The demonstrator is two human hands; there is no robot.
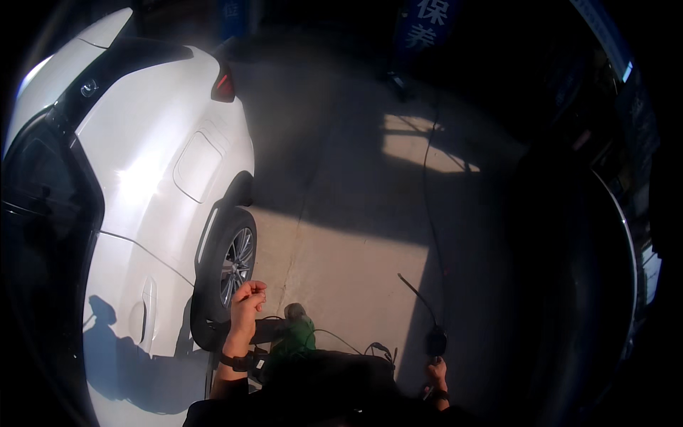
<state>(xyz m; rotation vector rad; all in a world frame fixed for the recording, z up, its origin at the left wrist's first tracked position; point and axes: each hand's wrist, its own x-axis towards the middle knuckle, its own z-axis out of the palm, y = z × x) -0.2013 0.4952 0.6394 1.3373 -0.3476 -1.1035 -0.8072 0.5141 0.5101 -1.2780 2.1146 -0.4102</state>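
My left hand (247, 302) is raised beside the rear wheel (240, 260) of a white car. Its fingers are curled together in a pinch, and I cannot make out whether something small is between them. A dark band circles that wrist. Low on the right, my right hand (438, 370) is closed around a dark tire inflator (436, 341) with a rounded head. From its head a short black hose (418, 293) sticks up and left, its end free in the air. The grip is mostly hidden by shadow and my fingers.
The white car (153, 153) fills the left side. A long thin air line (427, 181) runs across the concrete floor (334, 260) towards the inflator. A green-clad leg (299, 334) and a dark cable loop (380, 350) are near my body. Another dark car (617, 206) stands right.
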